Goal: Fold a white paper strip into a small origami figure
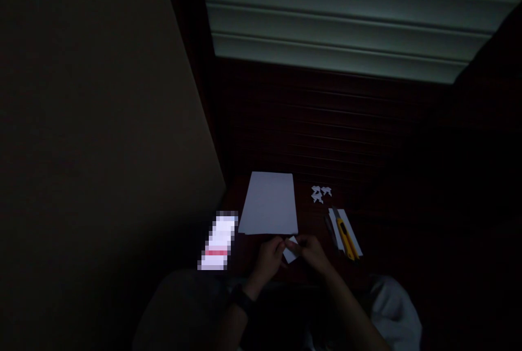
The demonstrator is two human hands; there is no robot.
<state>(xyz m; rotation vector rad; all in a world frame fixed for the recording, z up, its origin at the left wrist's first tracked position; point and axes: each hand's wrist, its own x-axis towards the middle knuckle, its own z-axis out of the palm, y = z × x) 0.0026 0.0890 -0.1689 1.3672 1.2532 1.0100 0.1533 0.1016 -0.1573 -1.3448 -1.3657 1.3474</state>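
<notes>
The scene is very dark. My left hand point(269, 259) and my right hand point(313, 253) meet just above the near edge of a dark wooden table point(310, 220). Both pinch a small white piece of paper point(290, 254) between their fingertips. A dark band sits on my left wrist. Just beyond my hands lies a stack of white paper sheets point(269, 203).
A yellow utility knife point(347, 238) lies on a white paper strip point(351, 230) to the right, with a dark pen-like object beside it. Small folded white paper pieces point(320, 193) sit further back. A lit phone screen point(219, 241) glows at the left. A wall rises at left; window blinds hang above.
</notes>
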